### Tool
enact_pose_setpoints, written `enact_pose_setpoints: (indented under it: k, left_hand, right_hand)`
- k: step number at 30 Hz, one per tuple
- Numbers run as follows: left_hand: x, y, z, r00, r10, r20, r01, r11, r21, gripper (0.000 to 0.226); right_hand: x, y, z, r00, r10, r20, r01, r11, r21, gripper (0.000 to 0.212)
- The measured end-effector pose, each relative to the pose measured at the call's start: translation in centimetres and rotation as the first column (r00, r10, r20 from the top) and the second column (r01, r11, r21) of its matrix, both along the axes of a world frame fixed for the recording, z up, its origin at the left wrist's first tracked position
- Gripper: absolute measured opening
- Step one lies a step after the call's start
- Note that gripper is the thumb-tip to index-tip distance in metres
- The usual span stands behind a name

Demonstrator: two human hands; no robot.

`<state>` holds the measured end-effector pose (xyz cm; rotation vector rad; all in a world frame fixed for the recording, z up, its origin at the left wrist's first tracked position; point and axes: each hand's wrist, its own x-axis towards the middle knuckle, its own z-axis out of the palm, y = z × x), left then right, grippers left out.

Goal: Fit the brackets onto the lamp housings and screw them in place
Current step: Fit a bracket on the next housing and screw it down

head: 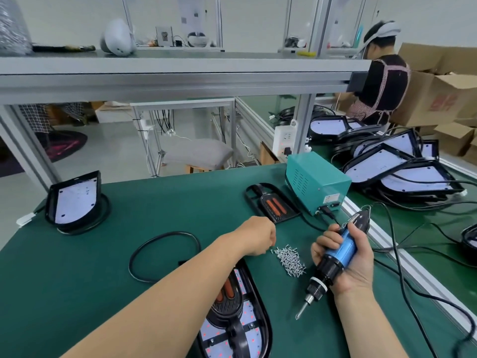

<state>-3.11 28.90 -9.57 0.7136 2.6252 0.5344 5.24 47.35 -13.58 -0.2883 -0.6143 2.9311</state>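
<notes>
Green tabletop [160,202]. Lamp housing [254,338] at near edge, bracket [228,307] sitting on top, both partly under the left forearm. Left hand [258,236] at the screw pile [290,259], mid-tabletop, knuckles up, fingers curled under and hidden; can't tell whether pinching a screw. Right hand [346,262] gripping blue electric screwdriver [335,257], fingers wrapped round the barrel, bit angled down toward near edge. Second bracket [271,202] flat toward far edge, just beside teal power box [316,184]. Another housing [74,200] at far-left corner, tilted up. Black cable loop [165,254] between the two housings.
</notes>
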Motion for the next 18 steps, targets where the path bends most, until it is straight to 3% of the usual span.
enact_pose_setpoints:
  k: [6, 9, 11, 14, 16, 18]
  left_hand:
    - [1.2, 0.5, 0.4, 0.988, -0.115, -0.098, 0.102, 0.986, -0.132, 0.004]
    - [1.9, 0.0, 1.0, 0.982, -0.15, -0.117, 0.131, 0.98, -0.152, 0.01]
    - [2.6, -0.8, 1.8, 0.987, -0.117, -0.111, 0.112, 0.992, -0.054, 0.011]
    - [4.1, -2.6, 2.9, 0.999, 0.036, -0.019, -0.032, 0.976, 0.214, 0.015]
    - [5.8, -4.0, 3.6, 0.982, 0.131, 0.138, -0.177, 0.893, 0.415, 0.021]
    - [7.8, -5.5, 4.1, 0.944, 0.158, 0.288, -0.305, 0.746, 0.592, 0.02]
  right_hand:
    - [0.0, 0.2, -0.2, 1.0, -0.002, -0.008, 0.001, 0.999, -0.034, 0.024]
    - [0.0, 0.5, -0.4, 1.0, -0.009, -0.029, 0.007, 0.998, -0.056, 0.024]
    - [0.0, 0.7, -0.5, 0.999, -0.007, -0.042, 0.004, 0.998, -0.057, 0.024]
    - [-0.1, 0.9, -0.8, 0.999, -0.013, -0.052, 0.01, 0.999, -0.048, 0.025]
    - [-0.1, 1.0, -1.0, 0.998, -0.024, -0.055, 0.02, 0.998, -0.059, 0.025]
    - [-0.2, 1.0, -1.0, 0.998, -0.037, -0.056, 0.033, 0.997, -0.072, 0.025]
